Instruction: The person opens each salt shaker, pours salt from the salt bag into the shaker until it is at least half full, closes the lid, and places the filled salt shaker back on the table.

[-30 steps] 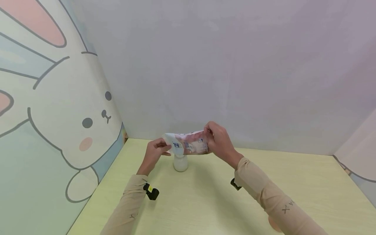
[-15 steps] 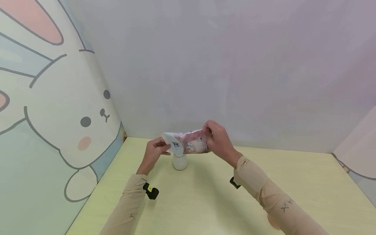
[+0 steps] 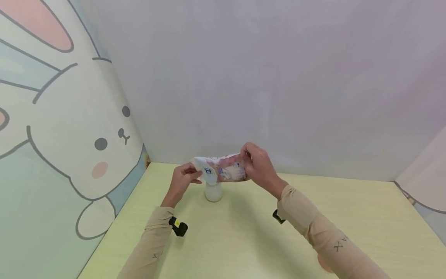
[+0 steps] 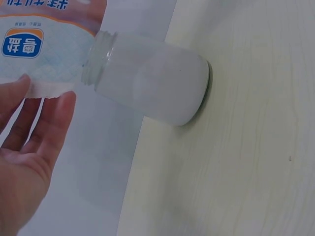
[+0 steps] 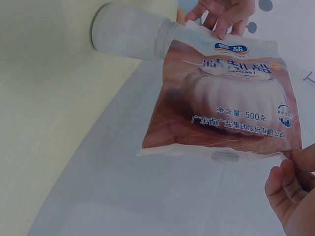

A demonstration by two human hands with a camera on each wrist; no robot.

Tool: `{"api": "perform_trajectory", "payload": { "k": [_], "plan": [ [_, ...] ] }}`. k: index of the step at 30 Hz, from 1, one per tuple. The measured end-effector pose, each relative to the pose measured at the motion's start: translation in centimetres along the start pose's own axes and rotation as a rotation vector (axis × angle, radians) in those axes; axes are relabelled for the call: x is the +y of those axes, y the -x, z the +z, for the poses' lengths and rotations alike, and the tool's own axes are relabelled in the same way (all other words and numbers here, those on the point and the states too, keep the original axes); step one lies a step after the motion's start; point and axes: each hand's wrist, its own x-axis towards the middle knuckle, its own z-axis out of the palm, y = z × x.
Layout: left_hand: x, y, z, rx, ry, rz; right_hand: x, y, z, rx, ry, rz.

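A bag of salt (image 3: 226, 170), brown and pale blue with Chinese print and a 500 g mark, is held tilted above the table between both hands. My left hand (image 3: 182, 180) pinches its pale end between thumb and fingers. At the brown end, my right hand (image 3: 261, 168) grips a corner of the salt bag (image 5: 226, 93). Directly under the pale end stands an upright glass jar (image 3: 213, 192) without a lid. The left wrist view shows the jar (image 4: 152, 78) whitish inside up to its shoulder, its threaded mouth right at the bag's edge.
The pale wood table (image 3: 223, 240) meets a grey-white wall (image 3: 265, 77) just behind the jar. A rabbit-print panel (image 3: 69, 155) borders the left side. A round orange-pink object (image 3: 324, 264) lies near the front right, partly hidden by the right sleeve.
The head view has shifted very slightly. Both hands keep the salt bag in nearly the same place over the jar.
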Motion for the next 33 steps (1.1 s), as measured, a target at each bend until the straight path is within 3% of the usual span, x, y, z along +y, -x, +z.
{"api": "perform_trajectory", "payload": {
  "k": [33],
  "plan": [
    [0.11, -0.01, 0.07, 0.027, 0.004, 0.018, -0.14, -0.2, 0.17, -0.001, -0.019, 0.022]
  ]
}}
